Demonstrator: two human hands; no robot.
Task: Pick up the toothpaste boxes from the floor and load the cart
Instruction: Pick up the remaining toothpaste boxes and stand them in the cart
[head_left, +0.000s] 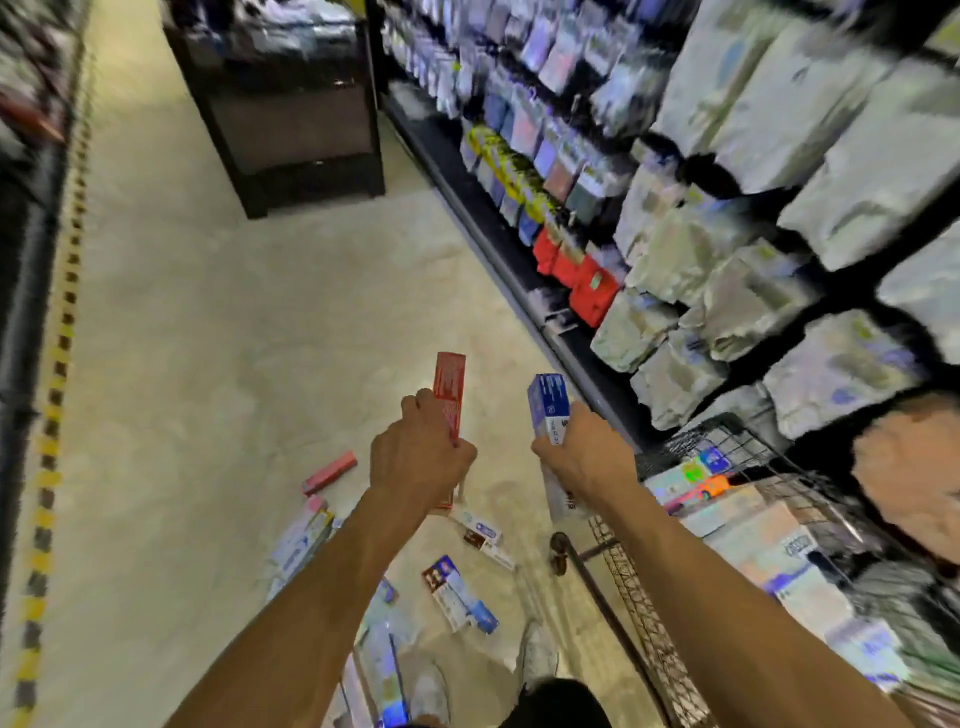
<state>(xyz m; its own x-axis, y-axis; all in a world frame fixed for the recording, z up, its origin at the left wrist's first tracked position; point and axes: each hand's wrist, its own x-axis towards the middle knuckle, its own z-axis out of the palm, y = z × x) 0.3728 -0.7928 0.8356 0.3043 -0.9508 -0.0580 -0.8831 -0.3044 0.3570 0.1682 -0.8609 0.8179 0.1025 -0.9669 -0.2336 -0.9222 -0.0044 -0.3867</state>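
Toothpaste boxes: red box (450, 395) in left hand (418, 457), blue box (548, 408) in right hand (584, 457).

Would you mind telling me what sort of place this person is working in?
Most likely a supermarket or pharmacy aisle: long shelves packed with packaged goods run along the right, a wire cart stands beside them holding boxes, and toothpaste boxes lie scattered on the floor.
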